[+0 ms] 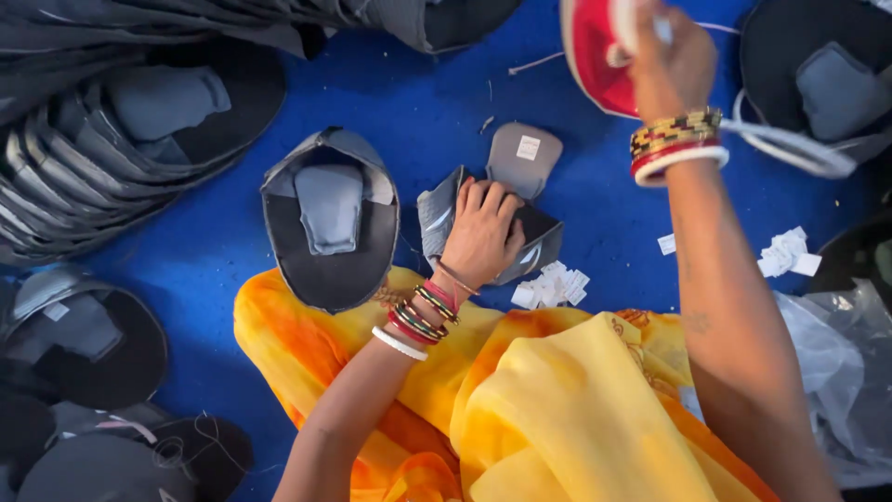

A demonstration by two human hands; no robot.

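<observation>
**Desk:** Yellow-and-orange cloth (557, 409) fills the foreground, draped over the seated person's lap. What are the hands doing?

**Photographer:** Left hand (483, 232) is spread flat, fingers pressing a grey shoe-upper piece (539, 244) against the blue floor covering (446, 93), just ahead of the lap. Right hand (671, 51) is raised at the top edge, closed around a red-and-white iron (595, 56); its pale cord (790, 144) loops away past the bangled wrist.

**Desk:** And around them?

**Photographer:** A small grey tongue-shaped piece with a white label (525, 156) lies just beyond the pressed piece. Another finished upper (330, 218) sits to the left, near but apart. White paper tags (551, 288) are heaped just beside the left wrist, more tags (788, 251) further right. Stacked uppers (111, 158) crowd the left side.

**Desk:** What would good handling look like here?

**Photographer:** My reading: keep the palm firm so the piece lies flat and cannot creep, bring the iron down squarely, and clear the fingers off the patch before it lands. That cord looks likely to snag.
</observation>
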